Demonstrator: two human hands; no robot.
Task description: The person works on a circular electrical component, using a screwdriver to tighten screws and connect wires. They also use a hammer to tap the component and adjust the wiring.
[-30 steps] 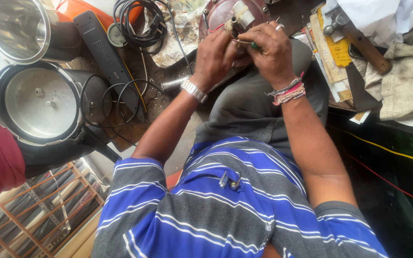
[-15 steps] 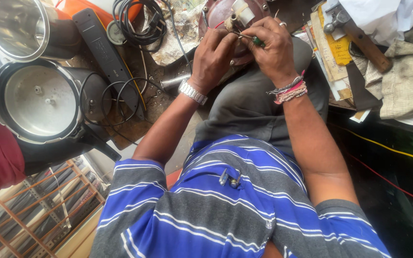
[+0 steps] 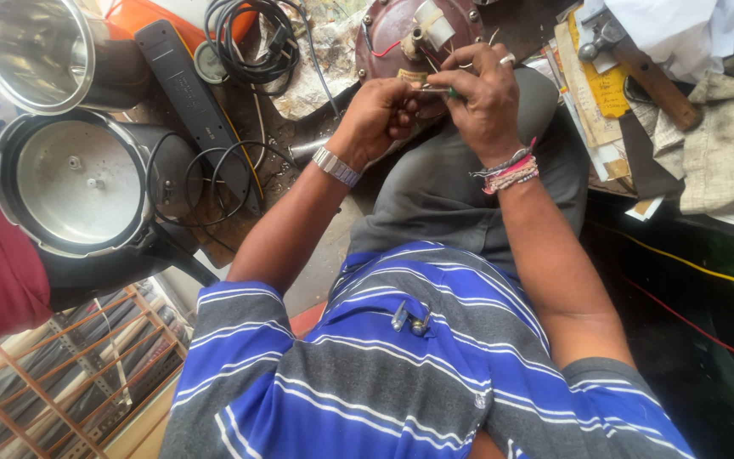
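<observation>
A: Where were the hands?
B: Both were raised over the lap, close together, in front of a round maroon base (image 3: 401, 42) fitted with a white part (image 3: 431, 21) and red wire. The left hand (image 3: 380, 115) wore a metal watch (image 3: 336, 166); its fingers were clenched around a small brass piece (image 3: 412, 76). The right hand (image 3: 482, 98) wore a ring and bright wrist threads (image 3: 510, 170); its fingers were pinched on a thin green-handled tool (image 3: 445, 89), whose tip met the brass piece.

A: And the piece itself?
B: It was held in the air between the two hands, just below the maroon base. I could not tell whether it touched the base.

A: What lay about?
B: On the surface to the left lay a black power strip (image 3: 197, 93) and coiled black cable (image 3: 252, 38). Further left stood an open cooker (image 3: 78, 183) with a black handle, with a steel pot (image 3: 31, 51) above it. A wooden-handled hammer (image 3: 639, 72) and yellow papers (image 3: 605, 89) lay to the right.
</observation>
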